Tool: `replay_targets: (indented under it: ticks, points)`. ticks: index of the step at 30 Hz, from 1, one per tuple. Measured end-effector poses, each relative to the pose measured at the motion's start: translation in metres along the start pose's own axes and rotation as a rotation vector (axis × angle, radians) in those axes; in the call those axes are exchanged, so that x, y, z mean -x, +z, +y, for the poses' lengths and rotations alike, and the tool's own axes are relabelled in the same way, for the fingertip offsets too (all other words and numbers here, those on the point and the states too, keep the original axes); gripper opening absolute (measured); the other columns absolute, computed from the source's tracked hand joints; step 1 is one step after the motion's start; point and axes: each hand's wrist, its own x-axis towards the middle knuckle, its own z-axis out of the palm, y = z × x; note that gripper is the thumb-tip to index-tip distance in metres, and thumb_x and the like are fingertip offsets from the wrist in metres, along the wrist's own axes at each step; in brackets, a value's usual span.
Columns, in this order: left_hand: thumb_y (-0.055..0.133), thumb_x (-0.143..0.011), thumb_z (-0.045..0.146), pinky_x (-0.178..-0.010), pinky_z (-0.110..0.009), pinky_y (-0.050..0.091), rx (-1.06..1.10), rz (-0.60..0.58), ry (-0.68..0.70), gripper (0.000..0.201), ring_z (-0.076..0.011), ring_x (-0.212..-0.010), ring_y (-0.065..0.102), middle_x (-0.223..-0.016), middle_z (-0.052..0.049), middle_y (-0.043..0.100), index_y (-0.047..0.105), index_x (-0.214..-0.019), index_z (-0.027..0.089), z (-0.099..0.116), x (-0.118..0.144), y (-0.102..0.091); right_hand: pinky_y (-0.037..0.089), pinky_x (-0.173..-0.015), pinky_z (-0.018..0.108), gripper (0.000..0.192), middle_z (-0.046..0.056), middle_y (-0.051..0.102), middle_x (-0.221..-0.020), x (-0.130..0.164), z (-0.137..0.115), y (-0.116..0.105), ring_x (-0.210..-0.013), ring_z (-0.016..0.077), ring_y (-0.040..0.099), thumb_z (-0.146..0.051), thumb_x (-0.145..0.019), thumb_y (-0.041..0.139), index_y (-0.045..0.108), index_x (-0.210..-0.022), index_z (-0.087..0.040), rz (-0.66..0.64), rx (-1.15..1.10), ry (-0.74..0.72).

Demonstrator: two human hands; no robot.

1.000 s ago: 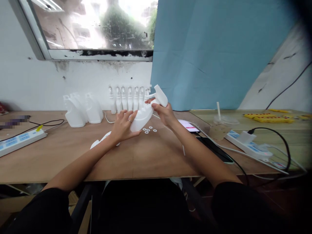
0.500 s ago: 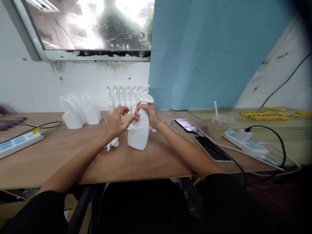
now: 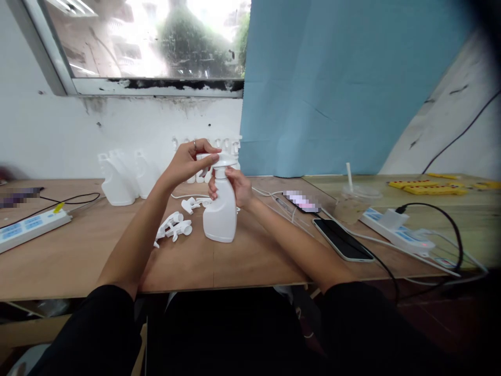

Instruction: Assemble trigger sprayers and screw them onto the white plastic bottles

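I see my left hand point(image 3: 187, 163) pinching the white plastic spray head point(image 3: 219, 159) on top of the white plastic bottle point(image 3: 220, 211). My right hand point(image 3: 235, 185) is wrapped around the bottle's neck. The bottle stands on the brown wooden table point(image 3: 78, 256). I think the head is on but maybe not tight. Loose white spray heads point(image 3: 174, 227) lie left of the bottle, empty white bottles point(image 3: 125, 177) wait behind it, and a black phone point(image 3: 342, 239) lies to its right.
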Motion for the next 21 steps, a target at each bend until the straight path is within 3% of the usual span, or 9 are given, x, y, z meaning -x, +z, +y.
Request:
replay_targets:
  ticks: [5,13,21]
  points:
    - [0.075,-0.077,0.045,-0.045,-0.020,0.046,0.094,0.007,-0.015,0.034,-0.0063,-0.050,0.056,-0.081,-0.004,0.065,0.061,-0.082,0.014,-0.0083,-0.0014,0.0025,0.048,-0.053,0.027,0.032,-0.006,0.055,-0.060,-0.0002,-0.0017,0.0071,-0.050,0.0130,0.054,-0.043,-0.082,0.061,0.042,-0.098,-0.022,0.033,0.096,-0.032]
    - [0.072,-0.080,0.046,-0.044,-0.020,0.045,0.071,0.020,0.032,0.033,-0.0047,-0.051,0.055,-0.096,-0.007,0.067,0.059,-0.082,0.015,-0.0105,-0.0014,0.0051,0.048,-0.050,0.028,0.024,-0.002,0.061,-0.066,0.0041,-0.0025,0.0059,-0.052,0.0152,0.058,-0.039,-0.087,0.051,0.044,-0.102,-0.021,0.003,0.025,-0.077]
    - [0.068,-0.083,0.048,-0.044,-0.023,0.045,-0.075,0.008,0.058,0.030,-0.0085,-0.049,0.054,-0.071,-0.001,0.060,0.064,-0.091,0.020,-0.0065,-0.0017,0.0027,0.049,-0.048,0.028,0.031,-0.001,0.060,-0.065,0.0009,0.0009,0.0026,-0.053,0.0155,0.057,-0.048,-0.082,0.048,0.047,-0.095,-0.020,0.053,0.010,-0.021]
